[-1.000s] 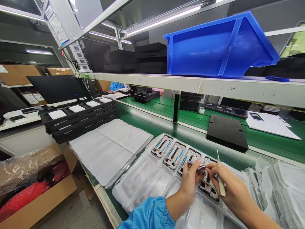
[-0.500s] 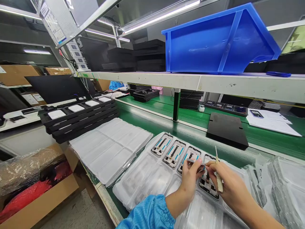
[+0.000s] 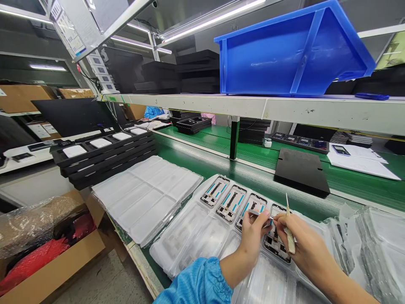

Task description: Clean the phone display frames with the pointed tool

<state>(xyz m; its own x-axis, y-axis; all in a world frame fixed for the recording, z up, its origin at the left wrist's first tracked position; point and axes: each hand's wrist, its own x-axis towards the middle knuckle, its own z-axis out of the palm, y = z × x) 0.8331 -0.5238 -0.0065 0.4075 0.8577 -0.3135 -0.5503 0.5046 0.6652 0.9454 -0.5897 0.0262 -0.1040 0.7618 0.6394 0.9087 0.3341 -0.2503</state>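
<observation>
My left hand (image 3: pixel 253 236) is closed on a thin, flat greyish part (image 3: pixel 253 212), seen nearly edge-on and mostly covered by the fingers. My right hand (image 3: pixel 303 240) has its thumb and forefinger pinched at the right end of that part; what the fingertips do there is too small to make out. Tucked in the same hand is a slim pointed tool (image 3: pixel 290 238) with a pale handle, its metal tip upward. Both hands hover over a clear plastic tray (image 3: pixel 196 226) with phone frames (image 3: pixel 232 203) in its back row, bearing blue strips and dark ribbon-like parts.
Left of the tray lies a stack of empty clear trays (image 3: pixel 147 190), with more plastic trays (image 3: pixel 376 245) at right. Behind are a black flat box (image 3: pixel 301 172) and a shelf (image 3: pixel 190 101) holding a blue bin (image 3: pixel 268 63). A cardboard box (image 3: pixel 69 261) stands lower left.
The view has shifted very slightly. Both hands stay nearly in place, still gripping the flat part and the pointed tool.
</observation>
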